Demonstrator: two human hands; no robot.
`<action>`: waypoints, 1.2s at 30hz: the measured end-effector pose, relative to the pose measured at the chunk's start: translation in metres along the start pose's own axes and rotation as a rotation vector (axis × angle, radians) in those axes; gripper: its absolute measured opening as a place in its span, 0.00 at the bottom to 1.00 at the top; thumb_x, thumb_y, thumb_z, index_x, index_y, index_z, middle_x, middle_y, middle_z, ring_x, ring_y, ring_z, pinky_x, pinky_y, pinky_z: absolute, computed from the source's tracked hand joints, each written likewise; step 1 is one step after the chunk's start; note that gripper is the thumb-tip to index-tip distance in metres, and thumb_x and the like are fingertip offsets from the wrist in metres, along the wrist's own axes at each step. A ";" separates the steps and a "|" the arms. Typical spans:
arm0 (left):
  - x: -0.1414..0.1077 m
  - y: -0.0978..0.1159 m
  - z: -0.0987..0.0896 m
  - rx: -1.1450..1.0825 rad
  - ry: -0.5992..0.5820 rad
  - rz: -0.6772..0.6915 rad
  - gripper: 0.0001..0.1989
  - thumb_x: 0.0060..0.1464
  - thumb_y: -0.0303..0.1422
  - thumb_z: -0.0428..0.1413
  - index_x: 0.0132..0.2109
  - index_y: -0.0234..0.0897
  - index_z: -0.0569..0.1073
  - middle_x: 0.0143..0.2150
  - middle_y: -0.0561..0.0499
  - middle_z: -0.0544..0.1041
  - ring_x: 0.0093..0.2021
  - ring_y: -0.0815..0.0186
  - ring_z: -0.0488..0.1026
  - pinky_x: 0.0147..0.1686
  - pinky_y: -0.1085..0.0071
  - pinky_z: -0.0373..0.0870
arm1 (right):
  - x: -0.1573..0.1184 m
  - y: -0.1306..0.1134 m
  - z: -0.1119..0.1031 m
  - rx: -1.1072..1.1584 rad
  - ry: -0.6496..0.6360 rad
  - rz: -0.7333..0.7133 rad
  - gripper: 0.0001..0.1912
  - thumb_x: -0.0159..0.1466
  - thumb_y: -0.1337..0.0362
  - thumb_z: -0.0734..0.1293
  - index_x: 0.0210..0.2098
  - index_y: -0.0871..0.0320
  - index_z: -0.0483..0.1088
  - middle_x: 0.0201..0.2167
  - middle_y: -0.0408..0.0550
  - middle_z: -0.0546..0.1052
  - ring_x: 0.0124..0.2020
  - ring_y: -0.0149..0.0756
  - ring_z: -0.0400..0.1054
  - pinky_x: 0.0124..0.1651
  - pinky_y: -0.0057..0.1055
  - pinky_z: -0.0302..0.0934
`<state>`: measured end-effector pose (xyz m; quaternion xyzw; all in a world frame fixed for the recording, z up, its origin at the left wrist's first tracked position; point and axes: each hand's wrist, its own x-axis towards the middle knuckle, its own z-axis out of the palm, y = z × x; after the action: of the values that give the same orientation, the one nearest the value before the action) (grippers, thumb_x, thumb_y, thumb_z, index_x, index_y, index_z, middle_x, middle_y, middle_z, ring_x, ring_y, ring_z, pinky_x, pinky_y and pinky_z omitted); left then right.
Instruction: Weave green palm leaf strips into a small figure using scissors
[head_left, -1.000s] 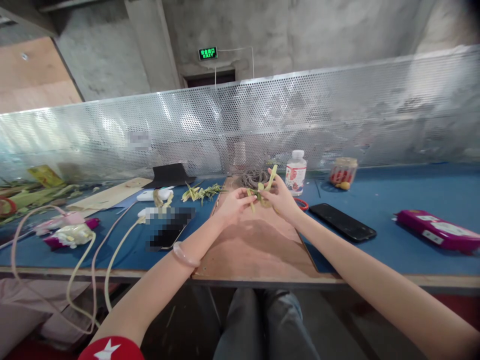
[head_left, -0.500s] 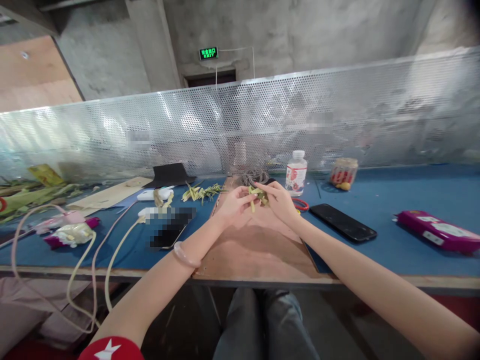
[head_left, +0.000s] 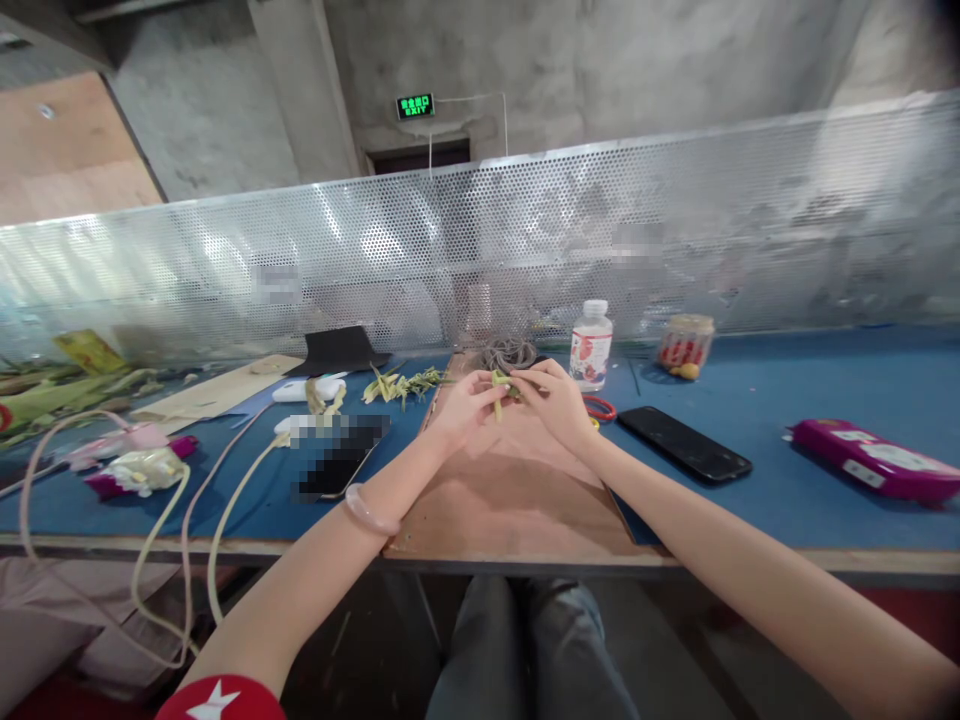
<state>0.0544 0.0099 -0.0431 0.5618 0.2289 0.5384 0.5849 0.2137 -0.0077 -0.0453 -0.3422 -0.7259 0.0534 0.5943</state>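
Note:
Over the brown board [head_left: 510,500], my left hand [head_left: 466,408] pinches a yellow-green leaf strip [head_left: 498,405], its fingers closed and a short end hanging down. My right hand [head_left: 555,402] is closed at the strip's other side, thumb and fingertips pressed together on it. The fingers cover much of the strip. Just behind the hands lies a coil of grey wire or cord [head_left: 507,353]. A small bundle of similar pale green leaf strips [head_left: 403,386] rests left of the board.
A white-capped bottle [head_left: 591,350] and a jar [head_left: 685,348] stand behind right. A black phone [head_left: 684,443], red ring [head_left: 600,408] and purple packet [head_left: 874,462] lie right. Another phone [head_left: 341,462], cables [head_left: 196,500] and paper sheets [head_left: 225,390] are left; a perforated metal screen [head_left: 540,230] backs the table.
My right fingers have closed in over the leaf strip, and less of it shows between the hands. Both hands have otherwise barely moved.

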 end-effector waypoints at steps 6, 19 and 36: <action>0.000 0.000 0.000 0.034 0.002 0.008 0.15 0.42 0.28 0.64 0.36 0.34 0.67 0.33 0.52 0.75 0.35 0.68 0.75 0.45 0.64 0.69 | 0.001 0.000 0.001 -0.020 0.071 -0.024 0.09 0.61 0.63 0.64 0.29 0.58 0.74 0.31 0.48 0.70 0.33 0.35 0.66 0.38 0.34 0.63; 0.001 0.001 0.003 0.047 0.018 0.017 0.09 0.48 0.33 0.59 0.35 0.31 0.71 0.34 0.48 0.76 0.36 0.66 0.74 0.45 0.63 0.69 | -0.002 0.001 -0.001 -0.168 -0.010 -0.110 0.07 0.63 0.65 0.62 0.30 0.57 0.70 0.32 0.47 0.70 0.32 0.34 0.65 0.34 0.29 0.61; 0.003 -0.003 -0.005 0.069 0.017 -0.057 0.12 0.45 0.33 0.62 0.33 0.29 0.70 0.30 0.49 0.74 0.28 0.69 0.73 0.37 0.67 0.70 | -0.003 -0.003 -0.004 0.008 -0.021 -0.077 0.15 0.67 0.64 0.53 0.38 0.58 0.70 0.35 0.51 0.75 0.38 0.37 0.68 0.43 0.33 0.61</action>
<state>0.0516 0.0153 -0.0458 0.5702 0.2682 0.5183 0.5782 0.2158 -0.0127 -0.0453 -0.3111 -0.7443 0.0370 0.5897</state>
